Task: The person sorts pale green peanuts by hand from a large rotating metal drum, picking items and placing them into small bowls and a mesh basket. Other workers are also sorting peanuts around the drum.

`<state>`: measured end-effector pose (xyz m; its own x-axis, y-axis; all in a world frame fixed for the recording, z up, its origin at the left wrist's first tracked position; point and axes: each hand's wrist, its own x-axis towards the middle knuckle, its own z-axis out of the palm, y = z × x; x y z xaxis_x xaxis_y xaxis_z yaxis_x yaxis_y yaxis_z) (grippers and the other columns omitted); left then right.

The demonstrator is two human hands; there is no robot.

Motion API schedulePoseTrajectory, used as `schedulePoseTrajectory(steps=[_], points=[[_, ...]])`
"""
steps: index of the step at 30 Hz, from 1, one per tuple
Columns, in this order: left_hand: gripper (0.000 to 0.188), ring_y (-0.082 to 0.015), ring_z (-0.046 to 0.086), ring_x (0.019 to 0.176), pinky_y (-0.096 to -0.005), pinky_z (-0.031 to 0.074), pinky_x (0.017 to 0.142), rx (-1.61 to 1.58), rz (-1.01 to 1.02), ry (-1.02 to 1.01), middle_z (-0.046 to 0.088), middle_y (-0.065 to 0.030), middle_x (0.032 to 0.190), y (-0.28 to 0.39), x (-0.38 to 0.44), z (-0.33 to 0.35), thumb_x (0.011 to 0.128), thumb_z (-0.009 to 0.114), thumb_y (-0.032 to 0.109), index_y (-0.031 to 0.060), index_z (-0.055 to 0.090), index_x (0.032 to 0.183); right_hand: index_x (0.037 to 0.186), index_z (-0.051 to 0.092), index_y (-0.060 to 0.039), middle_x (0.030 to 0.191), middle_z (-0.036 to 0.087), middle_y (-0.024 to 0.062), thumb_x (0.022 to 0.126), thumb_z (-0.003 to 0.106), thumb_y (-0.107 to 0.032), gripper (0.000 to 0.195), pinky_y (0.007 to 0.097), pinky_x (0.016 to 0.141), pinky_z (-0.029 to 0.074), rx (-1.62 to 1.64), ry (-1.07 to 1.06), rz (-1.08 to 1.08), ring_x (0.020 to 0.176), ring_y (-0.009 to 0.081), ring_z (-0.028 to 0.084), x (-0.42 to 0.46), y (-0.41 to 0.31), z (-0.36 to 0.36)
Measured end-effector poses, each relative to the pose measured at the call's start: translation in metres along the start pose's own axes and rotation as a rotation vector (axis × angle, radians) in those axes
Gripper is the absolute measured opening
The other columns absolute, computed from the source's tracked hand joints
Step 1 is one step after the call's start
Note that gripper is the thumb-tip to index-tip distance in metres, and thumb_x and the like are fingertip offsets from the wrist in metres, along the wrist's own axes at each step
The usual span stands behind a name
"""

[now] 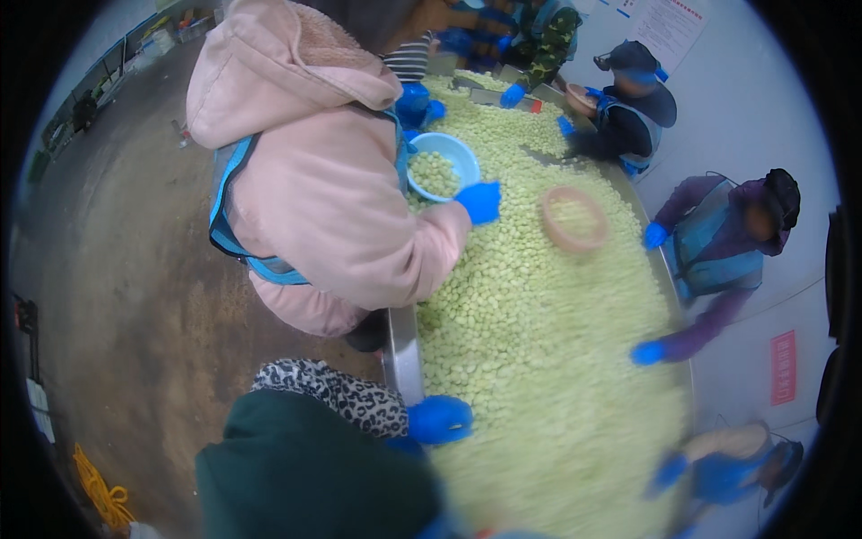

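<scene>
My left hand, in a blue glove below a leopard-print sleeve, rests at the near metal rim of a long table, over a layer of small pale green bean-like produce. Its fingers are partly curled; whether they hold anything is hidden. Across the bottom left lies my dark green garment. My right hand is out of view. Ahead, a co-worker in pink reaches a blue-gloved hand beside a light blue bowl partly filled with the produce. A pink basket lies on the layer farther right.
Co-workers in blue vests stand along the far side, their gloved hands at the table. The metal rim runs between table and brown floor. Yellow rope lies bottom left. Blur covers the produce at lower right.
</scene>
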<state>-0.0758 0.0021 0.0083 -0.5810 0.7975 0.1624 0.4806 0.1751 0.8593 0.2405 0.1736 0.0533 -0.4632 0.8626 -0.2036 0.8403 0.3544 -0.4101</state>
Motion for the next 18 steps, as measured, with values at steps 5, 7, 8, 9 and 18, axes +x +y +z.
schedulePoseTrajectory(steps=[5, 7, 8, 9, 18], points=[[0.019, -0.0358, 0.06, 0.084, -0.045, 0.049, 0.07, 0.014, 0.063, 0.008, 0.061, -0.013, 0.09, 0.0, -0.001, 0.009, 0.092, 0.062, 0.028, 0.0102, 0.064, 0.088, 0.126, 0.057, -0.0012, 0.096, 0.065, 0.0202, 0.094, 0.062, -0.047, 0.056, 0.0408, 0.074, 0.051, 0.014, -0.01, -0.003, 0.083, 0.0341, 0.063, -0.009, 0.008, -0.002], [0.016, -0.032, 0.061, 0.084, -0.0424, 0.05, 0.071, 0.051, 0.045, -0.026, 0.063, -0.0098, 0.091, 0.003, 0.0, 0.006, 0.093, 0.063, 0.026, 0.01, 0.065, 0.091, 0.125, 0.057, -0.0011, 0.096, 0.065, 0.0202, 0.094, 0.062, -0.047, 0.056, 0.0406, 0.073, 0.051, 0.03, -0.011, 0.007, 0.082, 0.0339, 0.063, -0.014, 0.011, -0.004], [0.017, -0.0321, 0.061, 0.084, -0.0425, 0.049, 0.07, 0.074, 0.057, -0.034, 0.062, -0.0098, 0.091, 0.008, 0.0, 0.005, 0.092, 0.063, 0.026, 0.0101, 0.065, 0.09, 0.125, 0.057, -0.0011, 0.095, 0.065, 0.0202, 0.094, 0.062, -0.047, 0.056, 0.0404, 0.073, 0.051, 0.034, -0.016, 0.016, 0.082, 0.0338, 0.063, -0.017, 0.011, -0.007], [0.017, -0.0321, 0.061, 0.084, -0.0427, 0.049, 0.07, 0.089, 0.067, -0.04, 0.062, -0.0098, 0.091, 0.011, 0.0, 0.004, 0.092, 0.063, 0.027, 0.0102, 0.065, 0.09, 0.125, 0.057, -0.0011, 0.095, 0.065, 0.0202, 0.093, 0.062, -0.047, 0.056, 0.0403, 0.073, 0.051, 0.042, -0.017, 0.02, 0.082, 0.0337, 0.063, -0.02, 0.013, -0.008], [0.016, -0.0343, 0.06, 0.083, -0.0453, 0.048, 0.069, 0.069, 0.167, -0.21, 0.061, -0.0113, 0.09, 0.051, -0.01, 0.015, 0.089, 0.064, 0.026, 0.0106, 0.063, 0.086, 0.123, 0.058, -0.0007, 0.092, 0.065, 0.0202, 0.093, 0.062, -0.046, 0.054, 0.039, 0.072, 0.051, 0.092, -0.013, 0.073, 0.08, 0.0328, 0.062, -0.056, 0.019, -0.038]])
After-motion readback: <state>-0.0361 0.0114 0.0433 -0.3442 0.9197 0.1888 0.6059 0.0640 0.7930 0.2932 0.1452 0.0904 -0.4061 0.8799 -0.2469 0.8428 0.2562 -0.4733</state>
